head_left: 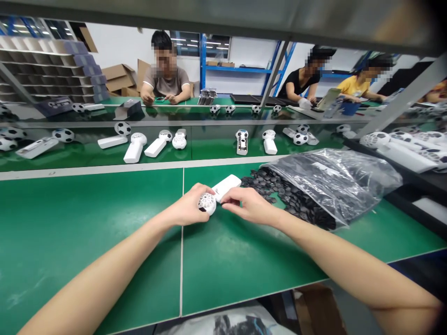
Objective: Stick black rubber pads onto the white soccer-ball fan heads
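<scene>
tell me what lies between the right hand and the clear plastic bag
In the head view, many small black pieces lie on the green tabletop between the right hand and the clear plastic bag.

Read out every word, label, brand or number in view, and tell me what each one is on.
No text can be read anywhere.
White patch on the clear plastic bag: no lettering can be made out.
Dark box at far left: print too small and blurred to read.
Pale material at the bottom edge: dark markings, unreadable.
White ball-headed device in hand: no legible marking.
</scene>
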Available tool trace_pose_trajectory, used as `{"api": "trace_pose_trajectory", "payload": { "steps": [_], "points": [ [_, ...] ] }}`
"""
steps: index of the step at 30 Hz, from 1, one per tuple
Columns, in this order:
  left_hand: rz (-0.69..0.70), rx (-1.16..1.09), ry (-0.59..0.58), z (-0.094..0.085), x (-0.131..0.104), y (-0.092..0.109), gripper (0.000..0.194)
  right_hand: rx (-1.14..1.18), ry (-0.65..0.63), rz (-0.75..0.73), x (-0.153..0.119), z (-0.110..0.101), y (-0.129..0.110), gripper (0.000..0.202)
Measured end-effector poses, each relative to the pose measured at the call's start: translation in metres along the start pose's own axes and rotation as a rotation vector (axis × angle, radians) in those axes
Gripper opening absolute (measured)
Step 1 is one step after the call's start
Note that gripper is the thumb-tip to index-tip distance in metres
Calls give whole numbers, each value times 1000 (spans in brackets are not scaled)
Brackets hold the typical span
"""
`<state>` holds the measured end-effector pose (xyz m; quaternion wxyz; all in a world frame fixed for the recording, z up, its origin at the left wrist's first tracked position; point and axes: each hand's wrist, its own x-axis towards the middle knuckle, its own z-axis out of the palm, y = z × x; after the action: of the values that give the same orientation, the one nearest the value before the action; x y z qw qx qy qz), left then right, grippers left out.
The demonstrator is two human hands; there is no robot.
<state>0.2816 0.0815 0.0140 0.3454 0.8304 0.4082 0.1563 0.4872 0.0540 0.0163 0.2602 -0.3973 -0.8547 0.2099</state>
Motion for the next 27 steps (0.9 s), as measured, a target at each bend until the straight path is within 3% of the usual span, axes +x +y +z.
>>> {"api": "trace_pose_trajectory", "payload": {
  "steps": [7,14,20,27],
  "points": [
    [-19,5,59,6,-1,4,44,174,-63,65,5,9,1,6],
    [-7,4,160,14,2,3,39,324,-20,116,10,16,3,6],
    [16,11,197,19,3,0,35,191,29,53,13,16,7,4],
    [8,41,206,19,2,2,29,98,-24,88,23,18,16,17]
  ]
}}
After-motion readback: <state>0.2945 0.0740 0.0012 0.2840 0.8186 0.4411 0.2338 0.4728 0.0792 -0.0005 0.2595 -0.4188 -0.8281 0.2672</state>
